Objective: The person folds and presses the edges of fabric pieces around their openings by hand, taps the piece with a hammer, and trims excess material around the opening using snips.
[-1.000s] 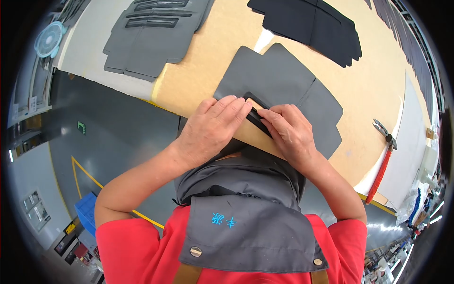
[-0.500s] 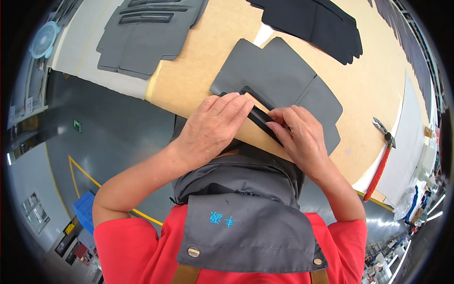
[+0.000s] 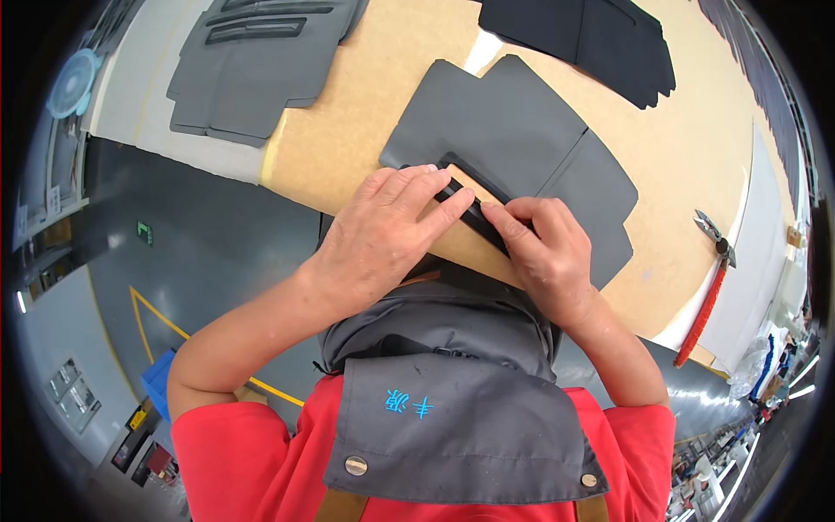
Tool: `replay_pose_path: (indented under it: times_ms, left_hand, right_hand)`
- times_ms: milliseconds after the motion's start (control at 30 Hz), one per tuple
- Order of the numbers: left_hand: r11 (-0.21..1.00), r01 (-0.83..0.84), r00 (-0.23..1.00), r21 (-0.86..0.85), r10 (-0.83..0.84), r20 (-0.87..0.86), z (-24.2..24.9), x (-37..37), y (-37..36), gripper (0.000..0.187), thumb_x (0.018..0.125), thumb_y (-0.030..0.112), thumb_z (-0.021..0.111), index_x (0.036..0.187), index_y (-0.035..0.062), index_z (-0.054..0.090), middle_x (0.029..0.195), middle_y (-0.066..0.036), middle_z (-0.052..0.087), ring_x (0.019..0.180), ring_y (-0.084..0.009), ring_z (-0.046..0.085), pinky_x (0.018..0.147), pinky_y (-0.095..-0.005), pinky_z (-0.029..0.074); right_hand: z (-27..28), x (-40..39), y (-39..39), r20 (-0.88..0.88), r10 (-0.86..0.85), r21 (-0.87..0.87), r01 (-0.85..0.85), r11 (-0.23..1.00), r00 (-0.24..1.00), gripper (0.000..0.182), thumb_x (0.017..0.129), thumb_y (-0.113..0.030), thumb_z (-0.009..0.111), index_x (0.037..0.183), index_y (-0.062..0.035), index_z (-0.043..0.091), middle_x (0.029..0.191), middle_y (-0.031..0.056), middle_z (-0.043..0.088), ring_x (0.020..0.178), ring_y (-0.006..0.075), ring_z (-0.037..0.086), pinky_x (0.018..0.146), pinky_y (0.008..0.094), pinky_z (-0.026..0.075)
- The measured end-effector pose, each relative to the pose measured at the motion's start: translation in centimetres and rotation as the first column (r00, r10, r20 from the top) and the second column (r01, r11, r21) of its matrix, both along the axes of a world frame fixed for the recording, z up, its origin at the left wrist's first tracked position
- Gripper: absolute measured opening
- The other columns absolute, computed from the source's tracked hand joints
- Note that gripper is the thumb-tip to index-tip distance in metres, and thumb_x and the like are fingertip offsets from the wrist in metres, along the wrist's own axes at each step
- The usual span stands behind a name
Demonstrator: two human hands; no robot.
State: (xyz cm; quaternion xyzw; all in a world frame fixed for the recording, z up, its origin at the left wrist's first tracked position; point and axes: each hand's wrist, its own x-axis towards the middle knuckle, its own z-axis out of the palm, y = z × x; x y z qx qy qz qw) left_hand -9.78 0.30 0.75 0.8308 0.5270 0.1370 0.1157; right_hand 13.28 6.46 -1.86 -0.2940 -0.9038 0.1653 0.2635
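Note:
A dark grey cut panel (image 3: 487,113) lies on the tan work table near its front edge, with a slot-like opening framed in black. Along the near side of that opening runs a narrow black strip (image 3: 478,221). The fingers of my left hand (image 3: 383,222) are stretched out and press flat on the strip's upper left end. My right hand (image 3: 550,248) is closed, thumb and curled fingers pinching at the strip farther to the right. Its fingertips partly hide what they grip.
More grey panels with slots (image 3: 261,74) lie at the table's upper left, and a stack of black panels (image 3: 583,43) at the back. Red-handled pliers (image 3: 709,291) rest at the right. The tan table's (image 3: 348,148) front edge is close to my apron (image 3: 461,426).
My right hand has slid slightly up and left along the strip, closer to my left hand. My left index finger has spread a little over the strip. The camera view has shifted slightly.

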Motion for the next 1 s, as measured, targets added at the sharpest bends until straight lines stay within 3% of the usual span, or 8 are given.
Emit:
replay_pose_path:
  times_ms: [133,233,433,633,733,1000]
  left_hand:
    - [0.998,0.055,0.997,0.031,-0.053,-0.047,-0.2,0.2,-0.3,0.052,0.083,0.008,0.067,0.135,0.0034,0.061,0.13,-0.009,0.058,0.127,-0.0257,0.055,0.102,-0.0393,0.046]
    - [0.997,0.06,0.995,0.054,-0.055,-0.086,-0.5,0.5,-0.7,0.052,0.084,0.01,0.067,0.135,0.0006,0.06,0.131,-0.01,0.057,0.127,-0.0256,0.055,0.103,-0.039,0.048]
    - [0.999,0.016,0.999,0.051,-0.014,-0.046,-0.6,0.9,-1.0,0.052,0.084,0.006,0.064,0.136,0.0002,0.059,0.13,-0.011,0.058,0.125,-0.0266,0.056,0.105,-0.0396,0.049]
    - [1.0,-0.019,0.999,0.012,0.019,0.039,-0.4,1.1,-0.7,0.052,0.083,-0.004,0.06,0.135,0.0009,0.061,0.128,-0.012,0.058,0.122,-0.0284,0.057,0.103,-0.0395,0.05]
    - [0.999,-0.032,0.997,-0.025,0.034,0.067,-0.1,1.1,-0.6,0.054,0.082,-0.008,0.059,0.135,0.0028,0.061,0.126,-0.011,0.057,0.121,-0.029,0.057,0.102,-0.0403,0.05]
    - [0.998,0.006,0.999,-0.067,-0.003,0.051,0.1,0.7,-0.5,0.054,0.081,-0.008,0.059,0.132,0.0076,0.064,0.127,-0.011,0.056,0.121,-0.0302,0.057,0.102,-0.0412,0.05]
  right_hand:
    - [0.3,0.2,0.2,0.05,0.058,0.096,-0.063,0.993,0.997,0.038,0.071,0.002,0.076,0.109,-0.0042,0.074,0.092,0.0043,0.064,0.075,0.0192,0.061,0.063,0.0323,0.052]
    - [0.0,0.2,0.5,0.037,0.039,0.01,-0.04,0.999,0.999,0.032,0.076,-0.002,0.072,0.107,-0.0033,0.069,0.091,0.0072,0.064,0.076,0.0224,0.061,0.067,0.0332,0.051]
    - [3.0,0.8,0.6,0.071,-0.04,-0.463,0.068,0.884,0.997,0.022,0.086,-0.004,0.075,0.106,-0.002,0.069,0.089,0.0082,0.067,0.078,0.0246,0.063,0.069,0.0355,0.051]
    - [1.4,0.4,-0.9,-0.089,-0.206,-0.47,0.141,0.872,0.974,0.02,0.084,0.001,0.074,0.104,-0.0043,0.074,0.09,0.0069,0.067,0.081,0.0242,0.065,0.069,0.0351,0.052]
    - [1.3,0.5,-0.7,-0.05,-0.156,-0.409,0.122,0.904,0.987,0.026,0.082,0.003,0.074,0.107,-0.0059,0.075,0.091,0.0063,0.066,0.079,0.0234,0.064,0.067,0.0348,0.052]
    - [-0.1,1.2,-0.3,-0.011,0.032,-0.052,-0.032,0.998,0.999,0.041,0.07,0.002,0.073,0.11,-0.0043,0.075,0.094,0.0059,0.065,0.078,0.0204,0.062,0.063,0.0309,0.053]
